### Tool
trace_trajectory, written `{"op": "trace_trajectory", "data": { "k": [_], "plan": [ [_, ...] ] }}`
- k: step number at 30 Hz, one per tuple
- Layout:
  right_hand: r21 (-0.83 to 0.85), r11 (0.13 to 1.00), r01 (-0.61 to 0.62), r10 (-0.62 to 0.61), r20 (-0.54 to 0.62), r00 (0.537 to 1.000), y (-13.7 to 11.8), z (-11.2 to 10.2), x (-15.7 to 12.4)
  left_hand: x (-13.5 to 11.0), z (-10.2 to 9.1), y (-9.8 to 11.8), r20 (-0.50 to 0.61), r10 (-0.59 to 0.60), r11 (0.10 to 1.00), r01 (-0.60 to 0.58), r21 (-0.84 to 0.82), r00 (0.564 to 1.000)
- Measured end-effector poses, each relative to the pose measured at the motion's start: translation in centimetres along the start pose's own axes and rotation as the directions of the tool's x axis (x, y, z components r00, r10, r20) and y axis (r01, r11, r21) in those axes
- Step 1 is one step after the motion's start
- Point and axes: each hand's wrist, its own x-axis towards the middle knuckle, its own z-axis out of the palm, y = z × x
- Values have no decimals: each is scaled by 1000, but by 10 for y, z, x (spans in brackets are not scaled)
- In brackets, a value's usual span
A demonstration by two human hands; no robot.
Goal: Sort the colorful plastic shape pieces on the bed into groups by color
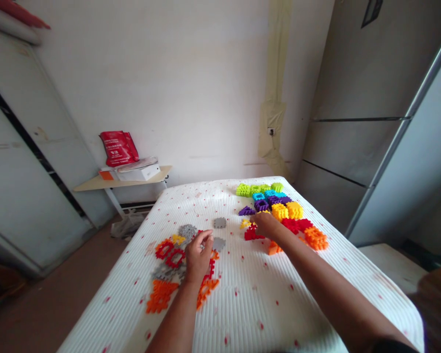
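My left hand (199, 252) is over the near-left cluster, its fingers bent and close to the thumb; anything between them is too small to make out. Around it lie red interlocking tiles (175, 258), orange tiles (160, 296) and grey tiles (187, 231). Two more grey pieces, one of them a flat grey tile (219, 223), lie just beyond its fingers. Stretched to the right, my right hand (266, 223) has its fingers closed down at some yellow tiles (245, 224), its fingertips partly hidden. Purple tiles (246, 211) and a red tile (253, 232) lie beside it.
Sorted stacks fill the table's right side: lime green tiles (255, 189), blue tiles (270, 194), yellow stacks (295, 210) and orange stacks (316, 238). A ribbed white cover (250, 304) drapes the table. A refrigerator (353, 147) stands right; a small side table (95, 183) stands left.
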Motion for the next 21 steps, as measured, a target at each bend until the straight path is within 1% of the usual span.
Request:
{"op": "trace_trajectory", "data": {
  "k": [8, 12, 14, 17, 21],
  "plan": [
    [-46, 999, -13, 17, 101, 995, -8, 4, 3, 0, 0, 2, 11, 1, 1000, -1, 25, 1000],
    [-60, 998, -24, 31, 120, 992, -11, 6, 4, 1, 1, 1, 16, -11, 999, 10, 30, 1000],
    [-57, 998, -30, 36, 103, 994, -12, 6, 4, 1, 1, -1, 17, -25, 999, 24, 35, 1000],
    [-41, 998, -36, 38, 38, 999, -19, 4, 3, 0, 1, -3, 10, -39, 998, 38, 40, 999],
    [25, 1000, 16, -15, -68, 998, -47, 3, 10, 1, 2, -3, -4, -36, 999, 36, 38, 999]
  ]
}}
